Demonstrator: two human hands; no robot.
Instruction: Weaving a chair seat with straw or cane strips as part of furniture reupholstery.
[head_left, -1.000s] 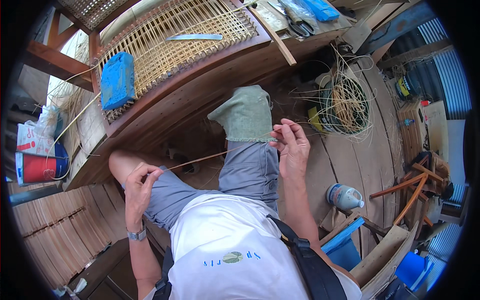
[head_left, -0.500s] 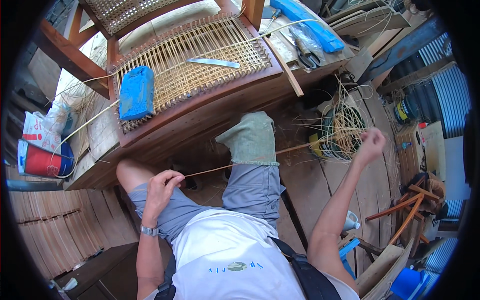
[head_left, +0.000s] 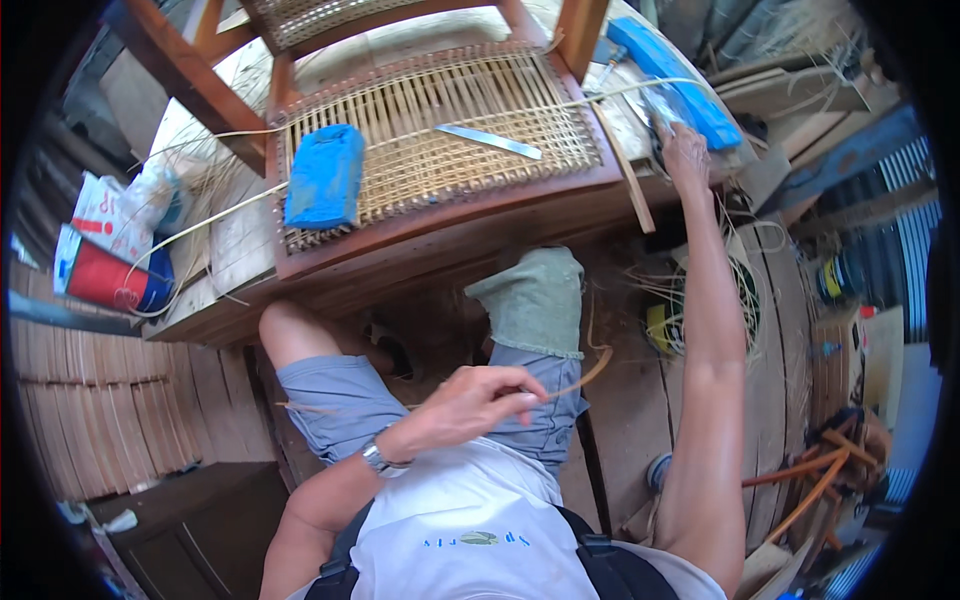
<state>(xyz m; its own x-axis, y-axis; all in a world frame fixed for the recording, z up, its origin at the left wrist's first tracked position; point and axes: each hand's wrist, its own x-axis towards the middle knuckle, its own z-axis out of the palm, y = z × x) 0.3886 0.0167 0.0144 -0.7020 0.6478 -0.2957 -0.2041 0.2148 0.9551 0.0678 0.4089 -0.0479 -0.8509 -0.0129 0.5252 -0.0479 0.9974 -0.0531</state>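
Note:
My left hand (head_left: 478,402) is over my lap, its thumb and fingers pinching a thin cane strip (head_left: 594,372) that curls up past my knee. At the right end of the bench my right hand (head_left: 686,158) reaches down beside a clear plastic bag (head_left: 660,103). Its fingertips are partly hidden, and the dark-handled tool by the bag is mostly covered. In front of me stands a wooden chair with a partly woven cane seat (head_left: 400,185). On the seat lie a blue block (head_left: 325,177) and a flat silvery strip (head_left: 488,141).
A wooden stick (head_left: 625,175) juts past the bench edge beside the chair. A long blue object (head_left: 680,85) lies behind the bag. At left sits a red and blue container (head_left: 115,270). Loose cane strands fill a bucket (head_left: 662,328) under my right forearm.
My right hand has gone from above the cane bucket up to the bench by the plastic bag. My left hand moved right across my lap, and the cane strip, stretched out before, now curls loosely.

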